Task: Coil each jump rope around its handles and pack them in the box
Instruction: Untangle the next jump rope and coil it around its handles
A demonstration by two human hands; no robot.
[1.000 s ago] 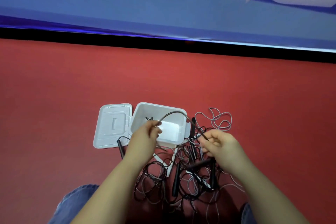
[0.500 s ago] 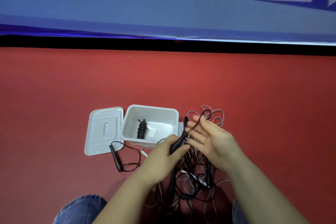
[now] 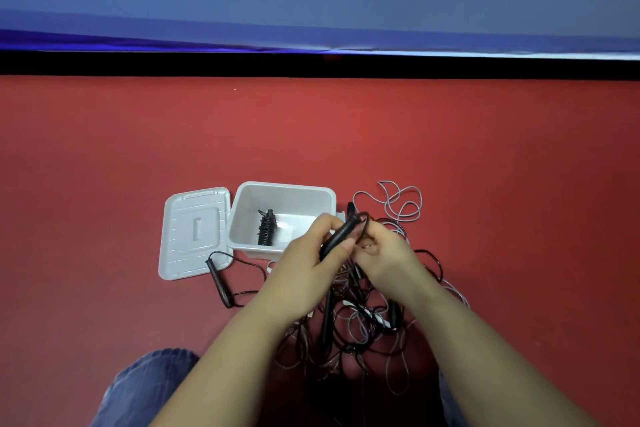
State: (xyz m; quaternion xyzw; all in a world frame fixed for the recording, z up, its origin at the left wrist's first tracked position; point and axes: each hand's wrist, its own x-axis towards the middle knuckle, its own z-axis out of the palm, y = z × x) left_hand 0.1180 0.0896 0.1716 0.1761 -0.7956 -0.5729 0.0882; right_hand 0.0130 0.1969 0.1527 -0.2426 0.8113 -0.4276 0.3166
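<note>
My left hand (image 3: 304,267) grips a black jump rope handle (image 3: 341,234), tilted up to the right just in front of the white box (image 3: 311,191). My right hand (image 3: 384,253) pinches the black cord at the handle's top end. One coiled black rope (image 3: 266,227) lies inside the box. A tangled pile of black and grey ropes (image 3: 360,319) sits on the red floor under my hands. Another black handle (image 3: 218,282) with its cord lies left of the pile.
The box's white lid (image 3: 194,232) lies flat to the left of the box. Loose grey cord loops (image 3: 398,204) spread to the right of the box. My knees in blue jeans (image 3: 145,385) are at the bottom edge. A blue wall banner runs behind the red floor.
My left hand came back from the box to the pile and took a black handle. My right hand went from open fingers to pinching the cord at the handle's top.
</note>
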